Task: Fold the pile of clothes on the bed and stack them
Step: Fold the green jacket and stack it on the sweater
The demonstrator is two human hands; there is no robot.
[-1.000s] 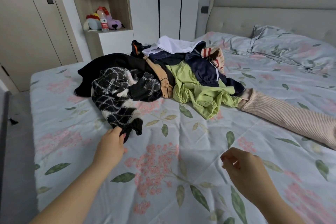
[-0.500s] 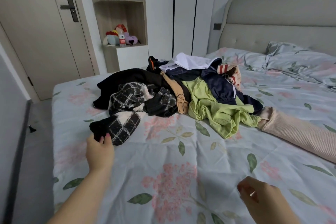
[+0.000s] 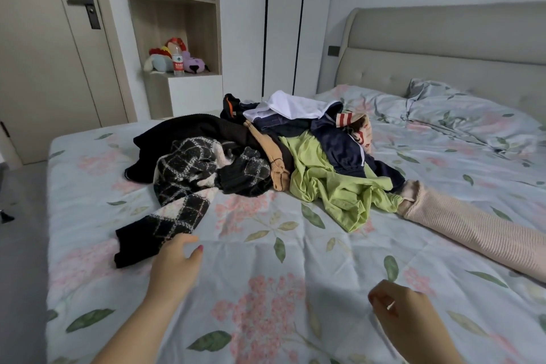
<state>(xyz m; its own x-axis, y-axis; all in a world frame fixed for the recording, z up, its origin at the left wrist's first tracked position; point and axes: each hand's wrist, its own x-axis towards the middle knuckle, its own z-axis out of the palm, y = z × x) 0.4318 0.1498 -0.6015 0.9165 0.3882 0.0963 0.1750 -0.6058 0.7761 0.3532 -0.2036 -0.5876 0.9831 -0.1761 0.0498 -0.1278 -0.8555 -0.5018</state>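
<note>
A pile of clothes lies in the middle of the bed (image 3: 295, 269). In it are a black-and-white plaid sweater (image 3: 189, 168), a black garment (image 3: 183, 133), a tan piece (image 3: 276, 165), a lime green top (image 3: 334, 189), a navy jacket (image 3: 339, 145) and a white garment (image 3: 292, 106). One plaid sleeve (image 3: 165, 224) stretches out toward me. My left hand (image 3: 177, 260) touches that sleeve's near edge, thumb spread apart. My right hand (image 3: 404, 316) hovers over the sheet with loosely curled fingers and holds nothing.
A pink ribbed garment (image 3: 472, 233) lies apart at the right. A pillow (image 3: 461, 115) and the padded headboard (image 3: 443, 47) are behind. The bed's left edge drops to the floor (image 3: 20, 245). A shelf unit (image 3: 183, 38) and a door (image 3: 44, 53) stand beyond.
My left hand has drawn the plaid sleeve out of the pile toward the near left, and its grip has loosened. The view has tilted up. My right hand stayed low at the right.
</note>
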